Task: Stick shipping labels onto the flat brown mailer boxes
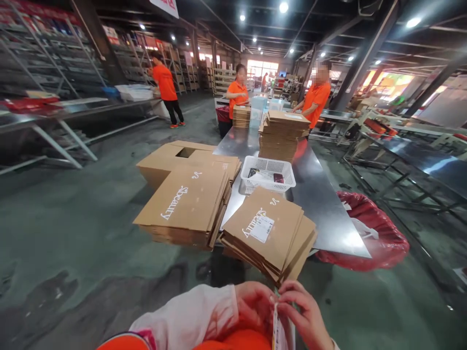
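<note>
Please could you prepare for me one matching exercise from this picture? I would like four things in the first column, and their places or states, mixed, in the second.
Things:
1. White basket
2. Large red bag
3. Paper label
4. Left hand

Places or states:
A. On printed cardboard
B. Holding a thin item together with the right hand
C. Standing on the metal table, small things inside
D. Beside the table's right edge

Right pairs: 1-C, 2-D, 3-A, 4-B
</note>
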Demonstrator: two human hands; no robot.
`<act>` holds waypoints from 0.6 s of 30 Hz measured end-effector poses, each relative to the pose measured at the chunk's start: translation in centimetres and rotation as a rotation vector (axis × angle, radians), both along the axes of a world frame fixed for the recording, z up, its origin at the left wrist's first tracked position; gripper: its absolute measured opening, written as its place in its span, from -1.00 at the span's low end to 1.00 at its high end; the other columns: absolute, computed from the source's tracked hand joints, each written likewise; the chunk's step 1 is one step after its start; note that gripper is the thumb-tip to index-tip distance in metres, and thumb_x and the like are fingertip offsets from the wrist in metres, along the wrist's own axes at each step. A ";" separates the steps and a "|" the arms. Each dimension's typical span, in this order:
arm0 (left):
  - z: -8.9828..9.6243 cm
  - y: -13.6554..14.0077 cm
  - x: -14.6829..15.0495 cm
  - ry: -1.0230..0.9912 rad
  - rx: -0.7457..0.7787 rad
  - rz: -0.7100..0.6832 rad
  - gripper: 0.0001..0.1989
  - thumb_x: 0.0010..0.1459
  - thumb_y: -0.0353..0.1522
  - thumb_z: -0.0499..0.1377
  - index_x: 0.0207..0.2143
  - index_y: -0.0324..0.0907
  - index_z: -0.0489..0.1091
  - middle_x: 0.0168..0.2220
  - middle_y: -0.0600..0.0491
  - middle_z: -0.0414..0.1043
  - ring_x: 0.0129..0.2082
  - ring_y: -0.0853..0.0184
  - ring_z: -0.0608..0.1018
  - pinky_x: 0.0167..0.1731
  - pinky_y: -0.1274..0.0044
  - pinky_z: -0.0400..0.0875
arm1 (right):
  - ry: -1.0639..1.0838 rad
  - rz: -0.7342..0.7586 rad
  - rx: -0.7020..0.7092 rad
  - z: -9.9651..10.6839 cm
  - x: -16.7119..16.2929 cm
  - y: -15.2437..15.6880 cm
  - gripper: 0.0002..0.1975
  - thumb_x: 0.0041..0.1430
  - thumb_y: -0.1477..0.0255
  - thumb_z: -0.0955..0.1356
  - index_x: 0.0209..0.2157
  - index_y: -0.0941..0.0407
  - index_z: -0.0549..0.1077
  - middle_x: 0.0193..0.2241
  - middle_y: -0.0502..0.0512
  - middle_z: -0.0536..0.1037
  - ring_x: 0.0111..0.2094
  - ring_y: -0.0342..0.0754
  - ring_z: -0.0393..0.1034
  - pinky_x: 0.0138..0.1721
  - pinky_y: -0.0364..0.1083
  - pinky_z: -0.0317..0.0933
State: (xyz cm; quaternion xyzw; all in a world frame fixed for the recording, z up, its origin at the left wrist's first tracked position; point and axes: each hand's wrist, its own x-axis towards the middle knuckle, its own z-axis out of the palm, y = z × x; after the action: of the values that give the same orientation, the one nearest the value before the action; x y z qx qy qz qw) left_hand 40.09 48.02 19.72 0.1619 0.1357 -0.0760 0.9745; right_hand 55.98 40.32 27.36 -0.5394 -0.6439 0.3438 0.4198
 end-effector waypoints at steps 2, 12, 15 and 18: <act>-2.0 -0.4 0.9 0.045 -0.013 0.018 -0.83 -0.26 -0.41 0.20 -0.48 -0.25 0.39 -0.52 0.05 0.40 -0.49 0.36 0.41 -0.36 0.49 0.25 | 0.032 -0.149 -0.019 -2.1 0.3 0.6 -0.78 0.06 0.23 0.39 -0.51 0.06 0.55 -0.33 0.15 0.48 -0.25 0.01 0.42 -0.18 -0.07 0.33; -6.3 2.6 3.3 0.498 0.410 -0.040 -0.79 -0.21 -0.32 0.26 -0.70 -0.20 0.28 -0.71 0.09 0.23 -0.71 0.38 0.30 -0.65 0.53 0.10 | -0.293 -0.867 -0.334 -11.2 4.0 11.0 -0.08 -0.36 0.08 0.47 0.10 0.17 0.33 -0.03 0.38 0.30 0.05 0.37 0.20 0.04 0.28 0.11; -5.0 6.8 0.3 0.626 0.673 0.004 -0.88 -0.19 -0.39 0.30 -0.55 -0.27 0.44 -0.55 -0.02 0.47 -0.57 0.28 0.46 -0.59 0.51 0.21 | -0.248 -1.127 -0.402 -10.9 7.7 11.9 0.23 -0.33 -0.11 0.41 0.29 0.18 -0.09 0.15 0.48 0.16 0.22 0.37 -0.03 0.14 0.28 -0.01; -3.3 15.7 -2.0 0.838 0.952 0.284 -0.73 0.14 -0.20 0.11 -0.30 -0.22 0.45 -0.29 -0.01 0.54 -0.25 0.27 0.52 -0.40 0.54 0.32 | 0.009 -1.193 -0.591 -10.4 11.0 12.6 0.44 -0.43 -0.31 0.30 0.27 0.45 -0.17 0.22 0.71 -0.01 0.28 0.45 -0.20 0.21 0.30 -0.16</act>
State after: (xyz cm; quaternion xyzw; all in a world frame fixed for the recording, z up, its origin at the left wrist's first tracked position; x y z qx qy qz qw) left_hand 38.08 63.70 16.38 0.5131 0.5434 0.0652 0.6613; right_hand 66.94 52.92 16.95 -0.8942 -0.1119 0.2168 0.3754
